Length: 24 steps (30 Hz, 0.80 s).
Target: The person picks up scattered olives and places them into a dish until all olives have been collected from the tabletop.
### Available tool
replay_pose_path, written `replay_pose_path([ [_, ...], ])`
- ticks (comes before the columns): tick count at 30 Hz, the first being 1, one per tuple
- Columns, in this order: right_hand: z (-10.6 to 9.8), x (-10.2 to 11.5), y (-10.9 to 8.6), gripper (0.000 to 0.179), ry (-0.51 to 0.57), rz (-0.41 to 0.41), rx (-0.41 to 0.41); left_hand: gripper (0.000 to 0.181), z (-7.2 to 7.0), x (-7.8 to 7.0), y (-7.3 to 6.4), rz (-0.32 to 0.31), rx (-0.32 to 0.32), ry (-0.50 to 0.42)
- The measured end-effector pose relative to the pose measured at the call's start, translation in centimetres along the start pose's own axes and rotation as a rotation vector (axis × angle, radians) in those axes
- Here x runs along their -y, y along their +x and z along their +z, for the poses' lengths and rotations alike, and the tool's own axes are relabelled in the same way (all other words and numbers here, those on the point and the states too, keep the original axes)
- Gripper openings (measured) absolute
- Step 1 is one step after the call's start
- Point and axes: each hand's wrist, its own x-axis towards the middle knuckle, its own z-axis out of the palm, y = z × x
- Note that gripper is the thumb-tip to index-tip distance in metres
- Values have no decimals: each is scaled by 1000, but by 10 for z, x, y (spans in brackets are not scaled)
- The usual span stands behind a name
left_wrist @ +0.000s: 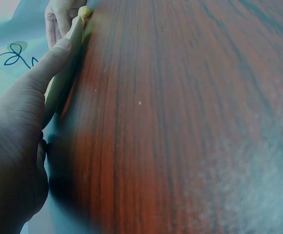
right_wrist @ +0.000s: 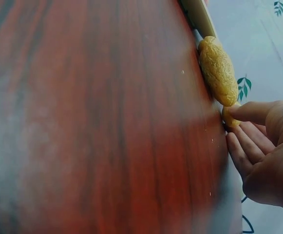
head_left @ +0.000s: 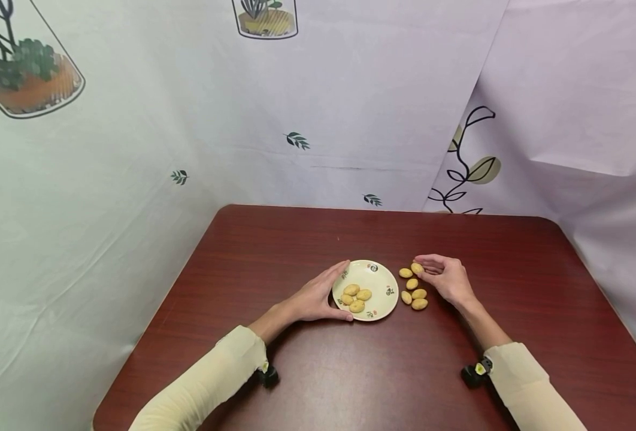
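Note:
A small cream plate (head_left: 374, 308) with printed motifs lies on the table, and several small yellow potatoes (head_left: 357, 306) sit on its left half. My left hand (head_left: 318, 297) grips the plate's left side, thumb at the near rim and fingers along the far rim. To the right of the plate lie several loose potatoes (head_left: 419, 304). The right hand (head_left: 447, 279) pinches the farthest right potato (head_left: 417, 268) between thumb and fingers. In the right wrist view that potato (right_wrist: 230, 117) is partly hidden behind a nearer wrinkled one (right_wrist: 218, 71).
The dark red wooden table (head_left: 382, 377) has rounded corners. Pale printed cloth (head_left: 350, 108) hangs behind it and along its sides. Black wrist cameras (head_left: 474, 375) sit at both sleeve cuffs, low over the tabletop.

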Motion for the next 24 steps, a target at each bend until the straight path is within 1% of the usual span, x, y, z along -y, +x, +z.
replay_pose_path([
  [8,-1,0,-2,34,30,6,-7,127,0,0,0,-4,7,5],
  [16,-3,3,-3,35,29,8,-8,126,0,1,0,13,-9,4],
  [24,-5,1,-6,33,22,18,-23,127,-1,0,0,2,7,12],
])
